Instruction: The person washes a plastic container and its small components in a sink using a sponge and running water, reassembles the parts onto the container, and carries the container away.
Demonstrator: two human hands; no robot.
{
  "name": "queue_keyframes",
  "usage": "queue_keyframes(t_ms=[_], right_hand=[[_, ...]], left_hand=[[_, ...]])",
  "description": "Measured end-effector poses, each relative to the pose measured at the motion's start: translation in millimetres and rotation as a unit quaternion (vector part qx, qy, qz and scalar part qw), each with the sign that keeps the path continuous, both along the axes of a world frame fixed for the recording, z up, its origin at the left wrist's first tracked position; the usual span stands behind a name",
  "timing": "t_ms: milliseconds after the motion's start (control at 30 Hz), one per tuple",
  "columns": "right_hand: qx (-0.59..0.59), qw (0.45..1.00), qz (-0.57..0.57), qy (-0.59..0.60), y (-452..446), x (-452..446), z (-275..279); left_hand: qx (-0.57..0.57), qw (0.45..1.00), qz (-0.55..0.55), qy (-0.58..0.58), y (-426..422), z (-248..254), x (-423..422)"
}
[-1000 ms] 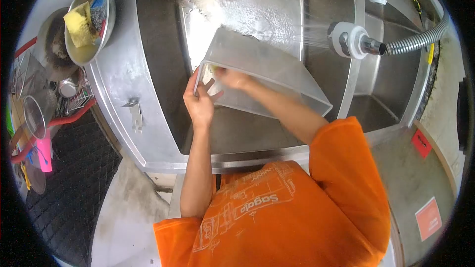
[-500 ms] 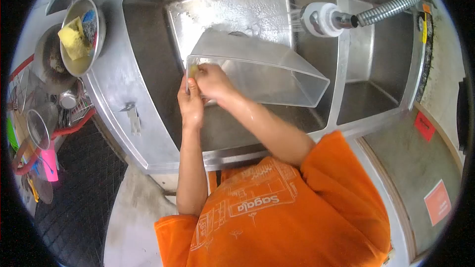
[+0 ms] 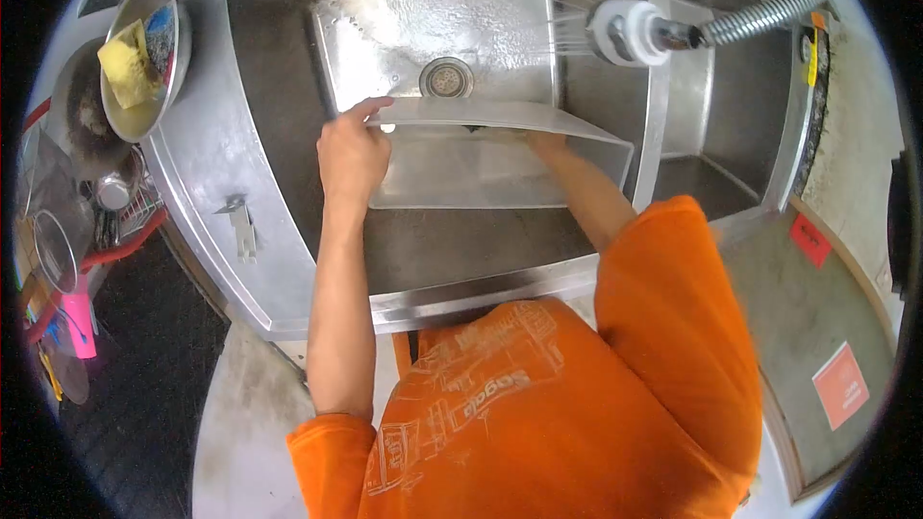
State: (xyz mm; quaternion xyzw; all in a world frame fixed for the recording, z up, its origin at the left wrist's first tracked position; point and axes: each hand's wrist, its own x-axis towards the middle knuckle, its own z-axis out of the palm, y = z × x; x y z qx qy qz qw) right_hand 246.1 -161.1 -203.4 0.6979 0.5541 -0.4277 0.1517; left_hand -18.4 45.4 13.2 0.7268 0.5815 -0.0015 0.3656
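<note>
A clear plastic bin (image 3: 452, 178) lies tilted in the large sink basin, its open side facing me. My left hand (image 3: 353, 156) grips the bin's left end, with fingers reaching over the upper edge. Inside the bin, toward its right part, is my right hand (image 3: 548, 142); its fingers are hidden behind the upper wall, so what it holds does not show. Beyond the bin, the sink's drain (image 3: 447, 79) is visible in the wet basin floor.
Water sprays leftward from a white spray head (image 3: 623, 34) on a metal hose (image 3: 774, 12). A second basin (image 3: 711, 183) adjoins on the right. At left, a metal bowl (image 3: 183, 38) holds a yellow sponge (image 3: 130, 65), above a rack of utensils (image 3: 120, 250).
The bin has tipped toward me, uncovering the drain. My left hand has moved up its left end. My right hand has gone from the left corner, where something yellowish showed, rightward inside.
</note>
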Motion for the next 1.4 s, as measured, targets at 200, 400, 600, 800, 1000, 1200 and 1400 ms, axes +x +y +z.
queue_keyframes(t_ms=[200,400,600,800,1000,1200,1400], right_hand=[[0.096,0.991,-0.069,-0.056,25,-62,-48],[0.008,1.000,0.005,-0.023,-1,-1,-38],[0.062,0.997,-0.039,-0.006,8,-67,-51],[-0.011,0.999,0.032,0.000,-42,-42,-46],[0.152,0.932,-0.245,0.219,86,-139,14],[0.158,0.945,-0.217,0.187,133,-189,-6],[0.163,0.941,-0.179,0.235,134,-185,-6]], left_hand=[[0.050,0.995,0.077,0.044,1,-6,12],[0.014,0.994,0.108,0.027,7,4,30],[-0.001,0.992,0.121,0.032,7,-3,35],[-0.032,0.996,0.068,0.041,16,-4,41],[-0.025,0.999,0.028,0.034,14,-4,35],[-0.038,0.997,0.065,-0.025,16,-9,14],[-0.016,0.997,0.062,-0.037,8,-9,5]])
